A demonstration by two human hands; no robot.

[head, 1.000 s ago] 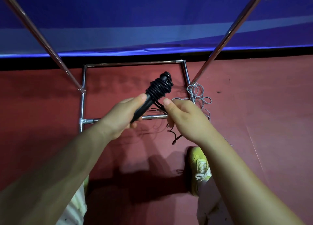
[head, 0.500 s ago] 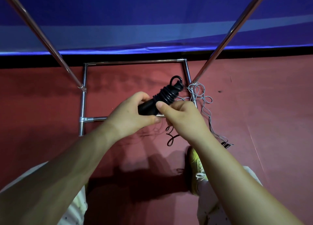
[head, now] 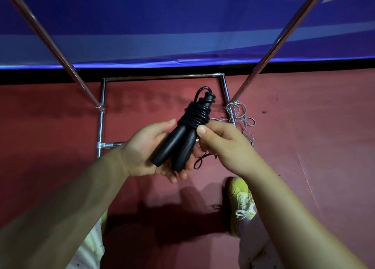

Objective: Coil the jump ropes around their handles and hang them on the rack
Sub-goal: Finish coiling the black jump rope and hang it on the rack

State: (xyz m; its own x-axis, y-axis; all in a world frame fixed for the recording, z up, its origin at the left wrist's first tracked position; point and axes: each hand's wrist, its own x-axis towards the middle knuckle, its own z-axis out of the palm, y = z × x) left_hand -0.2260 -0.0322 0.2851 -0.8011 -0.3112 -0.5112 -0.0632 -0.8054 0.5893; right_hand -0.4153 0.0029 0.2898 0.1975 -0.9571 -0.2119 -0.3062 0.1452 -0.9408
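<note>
A black jump rope [head: 196,114] has its cord coiled around the top of its two black handles [head: 178,145], which lie side by side. My left hand [head: 142,147] cradles and grips the handles from below, over the red floor. With thumb and fingers, my right hand [head: 225,147] pinches the cord at the lower edge of the coil. A short loose end of black cord [head: 199,161] dangles beneath my hands. A grey jump rope [head: 241,118] lies in a loose tangle on the floor by the right post of the chrome rack [head: 102,126].
The rack's two slanted posts [head: 50,43] [head: 274,45] rise on either side of my hands. A blue banner [head: 182,25] stands behind it. My yellow shoe [head: 241,199] is on the red floor below my right arm.
The handles have been turned in my left hand so both now lie in the palm. The dangling end of black cord has grown shorter. My right hand has moved up to the coil.
</note>
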